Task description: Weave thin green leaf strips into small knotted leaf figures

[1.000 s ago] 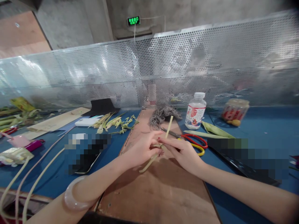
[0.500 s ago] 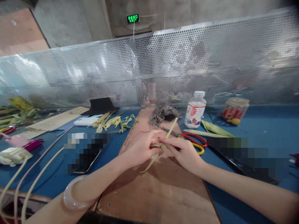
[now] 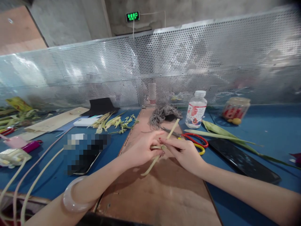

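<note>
Both hands meet over a brown wooden board (image 3: pixel 152 194). Between my fingertips is a narrow pale-green leaf strip (image 3: pixel 173 128); one end sticks up to the right and another tail (image 3: pixel 149 168) hangs down to the left. A shorter piece lies crosswise where the fingers meet, and the crossing is partly hidden. My left hand (image 3: pixel 147 147) is closed on the strips between thumb and fingers. My right hand (image 3: pixel 184 152) pinches them from the other side. Red-and-yellow-handled scissors (image 3: pixel 196 139) lie just beyond my right hand.
Grey yarn (image 3: pixel 162 116) lies at the board's far end. To the right are a clear bottle (image 3: pixel 197 111), a jar (image 3: pixel 236 108), a long leaf (image 3: pixel 217 130) and a black phone (image 3: pixel 244 160). Leaf scraps (image 3: pixel 113 122) and cables (image 3: pixel 42 169) lie left. A perforated metal screen (image 3: pixel 150 69) stands behind.
My hands stay almost in place, still pinching the leaf strips. The view has shifted slightly.
</note>
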A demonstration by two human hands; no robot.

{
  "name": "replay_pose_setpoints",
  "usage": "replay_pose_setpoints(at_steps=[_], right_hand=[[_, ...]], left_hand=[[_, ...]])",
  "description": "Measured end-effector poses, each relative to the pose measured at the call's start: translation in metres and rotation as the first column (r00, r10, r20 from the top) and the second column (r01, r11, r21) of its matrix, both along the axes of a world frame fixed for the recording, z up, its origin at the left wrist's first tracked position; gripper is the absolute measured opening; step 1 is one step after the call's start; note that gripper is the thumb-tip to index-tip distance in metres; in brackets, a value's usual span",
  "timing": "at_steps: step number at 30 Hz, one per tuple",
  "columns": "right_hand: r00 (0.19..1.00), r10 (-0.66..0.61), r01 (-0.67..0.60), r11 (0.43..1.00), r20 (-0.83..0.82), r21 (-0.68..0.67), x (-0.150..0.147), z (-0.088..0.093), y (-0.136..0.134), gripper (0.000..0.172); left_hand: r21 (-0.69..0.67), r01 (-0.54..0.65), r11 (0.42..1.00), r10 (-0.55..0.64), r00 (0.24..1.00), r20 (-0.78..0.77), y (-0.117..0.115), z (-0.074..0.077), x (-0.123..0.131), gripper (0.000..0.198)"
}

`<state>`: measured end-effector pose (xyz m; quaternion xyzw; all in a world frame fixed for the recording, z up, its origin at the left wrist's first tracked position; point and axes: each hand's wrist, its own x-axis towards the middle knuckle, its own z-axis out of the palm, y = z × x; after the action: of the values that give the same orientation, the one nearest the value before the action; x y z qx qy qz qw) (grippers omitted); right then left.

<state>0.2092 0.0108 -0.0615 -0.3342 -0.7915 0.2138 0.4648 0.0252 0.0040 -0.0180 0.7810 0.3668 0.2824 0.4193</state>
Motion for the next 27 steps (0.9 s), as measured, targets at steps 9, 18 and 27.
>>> replay_pose_setpoints(at_steps=[9, 18, 27], right_hand=[[1.0, -0.012, 0.012, 1.0, -0.017, 0.022, 0.0, -0.003, 0.002, 0.026], [0.999, -0.041, 0.043, 0.995, -0.02, 0.088, 0.0, -0.002, 0.003, 0.022], [0.995, -0.05, 0.036, 0.987, 0.085, 0.157, 0.001, 0.0, -0.003, 0.033]], left_hand=[[0.02, 0.031, 0.999, -0.03, 0.998, -0.049, 0.002, -0.002, -0.003, 0.057], [0.116, -0.107, 0.987, 0.117, 0.99, -0.08, 0.009, -0.006, -0.009, 0.028], [0.121, -0.1, 0.988, 0.108, 0.992, -0.065, 0.012, -0.006, -0.01, 0.02]])
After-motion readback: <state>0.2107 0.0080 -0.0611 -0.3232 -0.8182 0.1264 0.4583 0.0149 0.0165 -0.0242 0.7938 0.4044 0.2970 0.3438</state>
